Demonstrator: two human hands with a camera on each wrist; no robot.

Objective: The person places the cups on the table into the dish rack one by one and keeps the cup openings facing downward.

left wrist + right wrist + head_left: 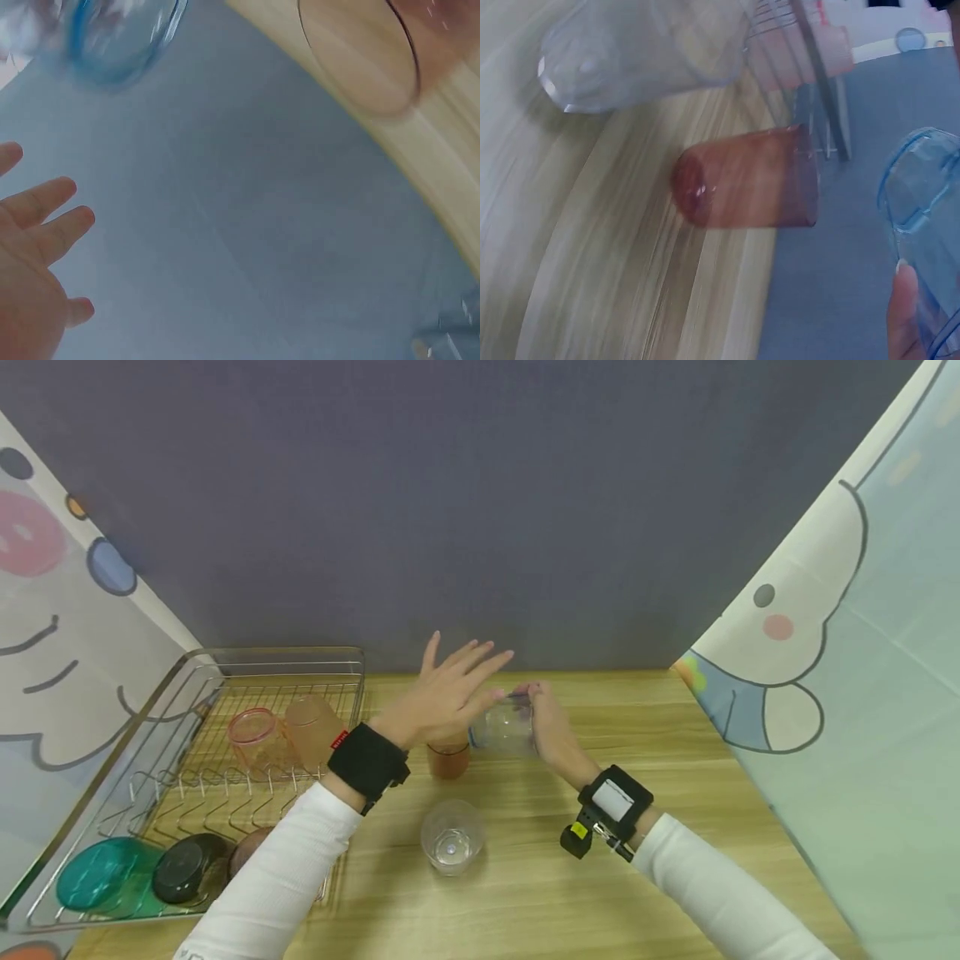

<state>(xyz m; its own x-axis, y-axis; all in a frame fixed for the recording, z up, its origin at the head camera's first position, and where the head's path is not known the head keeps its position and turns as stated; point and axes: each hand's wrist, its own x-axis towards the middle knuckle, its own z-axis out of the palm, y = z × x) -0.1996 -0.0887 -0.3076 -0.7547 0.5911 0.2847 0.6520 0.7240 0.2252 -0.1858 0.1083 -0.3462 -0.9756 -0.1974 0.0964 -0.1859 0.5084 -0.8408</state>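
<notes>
Right hand (551, 727) gripping a clear, blue-tinted plastic cup (504, 727), tipped onto its side above the wooden table (675, 860); fingers curled round the cup's far end, its blue rim pointing towards the left hand, one fingertip (909, 315) pressed against the smooth, translucent wall in the right wrist view; left hand (446, 697) raised just beside the cup's rim, palm turned towards it, fingers (45, 201) straight and spread, holding nothing; whether they touch the cup cannot be told. Below the left hand, a reddish-brown translucent tumbler (448, 758) standing on the pale, straight-grained tabletop; nearer the person, a clear round glass (452, 837), upright, seen from above. At left, a wire dish rack (187, 662) of thin polished metal rods, holding a pink-rimmed clear cup (253, 735) and a peach frosted cup (313, 727) at the back, and a teal bowl (101, 875) and a dark round bowl (187, 867) at the front.
</notes>
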